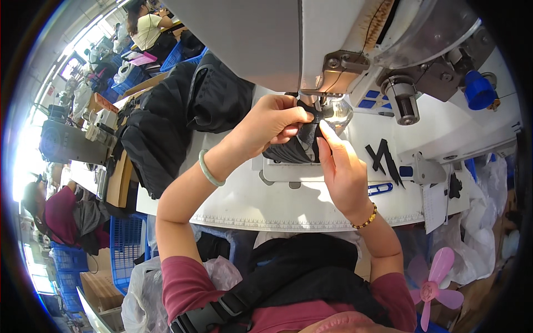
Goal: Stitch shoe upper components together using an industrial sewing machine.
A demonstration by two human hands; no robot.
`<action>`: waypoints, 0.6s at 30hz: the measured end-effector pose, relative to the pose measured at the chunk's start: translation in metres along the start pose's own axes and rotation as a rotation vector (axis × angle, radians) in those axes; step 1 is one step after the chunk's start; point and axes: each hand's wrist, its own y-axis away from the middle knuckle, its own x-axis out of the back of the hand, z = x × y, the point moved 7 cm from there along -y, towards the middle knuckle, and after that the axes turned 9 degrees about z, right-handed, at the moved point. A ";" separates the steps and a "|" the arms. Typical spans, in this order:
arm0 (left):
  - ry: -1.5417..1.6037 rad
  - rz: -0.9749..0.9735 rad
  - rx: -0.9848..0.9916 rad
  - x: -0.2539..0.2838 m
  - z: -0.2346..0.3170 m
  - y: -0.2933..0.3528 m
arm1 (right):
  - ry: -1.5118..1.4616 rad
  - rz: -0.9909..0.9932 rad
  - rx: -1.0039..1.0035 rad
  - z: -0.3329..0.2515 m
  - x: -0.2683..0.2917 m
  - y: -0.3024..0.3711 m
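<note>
Under the head of a sewing machine [338, 50] lies a piece of black fabric [291, 151], close to the needle area. My left hand [272, 123] pinches the fabric's upper edge, with thumb and fingers pressed together. On the other side, my right hand [341, 166] has its fingertips against the same fabric, the thumb and forefinger gripping its right edge. The needle itself is hidden behind my fingers and the machine parts.
A pile of black garments [161, 122] rests left of the machine. Dark fabric strips [387, 160] and a blue thread snipper [380, 189] lie to the right. A pink fan [430, 289] stands low right. Blue crates [126, 250] sit at left; other people [149, 30] work beyond.
</note>
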 end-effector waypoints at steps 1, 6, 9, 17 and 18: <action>0.003 0.017 0.024 0.000 -0.001 0.001 | 0.001 0.003 0.004 -0.001 0.001 0.000; 0.005 0.008 0.014 -0.001 -0.001 0.001 | 0.056 -0.018 0.024 -0.005 0.000 -0.002; 0.001 0.004 0.016 0.000 0.002 0.000 | 0.096 -0.003 0.058 -0.008 0.001 -0.004; 0.030 -0.042 0.046 0.001 0.003 -0.004 | 0.169 -0.052 0.049 -0.010 0.000 -0.010; 0.049 -0.043 0.050 0.000 0.002 -0.005 | 0.162 -0.052 0.033 -0.009 0.000 -0.010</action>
